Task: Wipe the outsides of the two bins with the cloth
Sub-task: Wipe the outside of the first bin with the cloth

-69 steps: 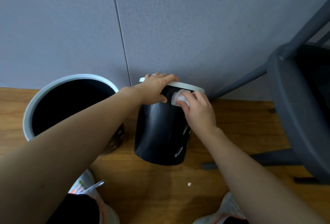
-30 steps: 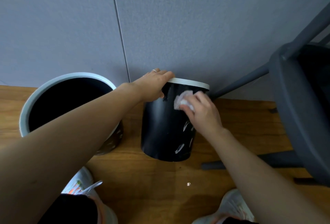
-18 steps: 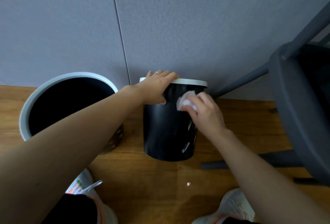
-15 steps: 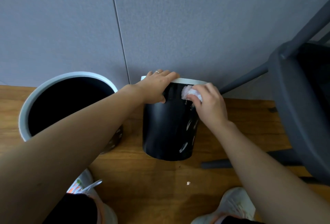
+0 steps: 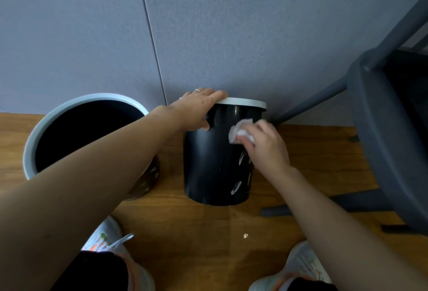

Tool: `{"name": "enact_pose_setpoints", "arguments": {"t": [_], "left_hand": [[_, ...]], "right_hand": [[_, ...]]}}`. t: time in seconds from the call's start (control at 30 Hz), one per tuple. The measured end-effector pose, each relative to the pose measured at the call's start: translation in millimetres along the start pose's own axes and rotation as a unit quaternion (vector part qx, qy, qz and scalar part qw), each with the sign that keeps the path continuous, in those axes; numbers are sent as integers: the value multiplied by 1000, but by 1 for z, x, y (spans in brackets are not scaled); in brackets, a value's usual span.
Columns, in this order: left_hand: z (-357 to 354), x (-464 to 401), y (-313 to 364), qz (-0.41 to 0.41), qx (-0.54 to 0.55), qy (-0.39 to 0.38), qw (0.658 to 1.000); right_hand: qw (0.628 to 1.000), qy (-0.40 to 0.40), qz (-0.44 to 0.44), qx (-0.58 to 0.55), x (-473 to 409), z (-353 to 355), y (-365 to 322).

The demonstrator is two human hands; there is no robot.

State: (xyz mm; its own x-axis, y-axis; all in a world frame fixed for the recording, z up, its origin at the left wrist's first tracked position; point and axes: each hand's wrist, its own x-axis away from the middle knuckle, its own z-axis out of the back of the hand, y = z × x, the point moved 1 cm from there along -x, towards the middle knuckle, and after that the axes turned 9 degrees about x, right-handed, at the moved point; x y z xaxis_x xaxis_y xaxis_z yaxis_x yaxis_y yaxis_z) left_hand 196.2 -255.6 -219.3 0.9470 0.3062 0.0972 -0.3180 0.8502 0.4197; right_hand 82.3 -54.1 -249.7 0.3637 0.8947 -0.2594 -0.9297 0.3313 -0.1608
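L arm (image 5: 97, 170) hides big bin's (image 5: 46, 126) side.

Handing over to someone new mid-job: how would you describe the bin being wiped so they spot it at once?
Start at the grey wall panel and drop to the wooden floor. Two round bins stand there; take the smaller black bin with the white rim, next to the dark grey chair. Unlike the wide, open pale-rimmed bin beside it, both hands are on it: the left hand on its rim, the right hand pressing a crumpled white cloth against it.

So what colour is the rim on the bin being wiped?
Pale grey-white, on the black bin, seen in the head view at its rim.
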Motion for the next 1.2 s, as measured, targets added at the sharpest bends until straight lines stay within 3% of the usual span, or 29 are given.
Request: {"name": "enact_pose_setpoints", "arguments": {"t": [0.13,0.33,0.47,0.63,0.7,0.87,1.0,1.2], "left_hand": [[0,1,0,-2,-6,-1,1000],[-1,0,-1,-6,-7,4,1000],[-1,-1,0,-4,-9,0,1000],[-2,-2,2,2,-16,0,1000],[-2,-1,2,3,-14,0,1000],[0,-2,3,5,-18,-4,1000],[-2,-4,7,-1,-25,-7,1000],[-2,-3,6,3,-17,-5,1000]], "right_hand": [[998,41,-57,-8,-33,10,3],[998,-37,41,-6,22,-1,-4],[997,-35,67,2,25,0,0],[999,27,-30,11,-27,9,2],[999,15,-38,-5,-26,6,-3],[992,-84,92,28,42,-12,-24],[981,-57,180,49,52,-17,-27],[998,30,-4,53,-4,-6,-16]]}}
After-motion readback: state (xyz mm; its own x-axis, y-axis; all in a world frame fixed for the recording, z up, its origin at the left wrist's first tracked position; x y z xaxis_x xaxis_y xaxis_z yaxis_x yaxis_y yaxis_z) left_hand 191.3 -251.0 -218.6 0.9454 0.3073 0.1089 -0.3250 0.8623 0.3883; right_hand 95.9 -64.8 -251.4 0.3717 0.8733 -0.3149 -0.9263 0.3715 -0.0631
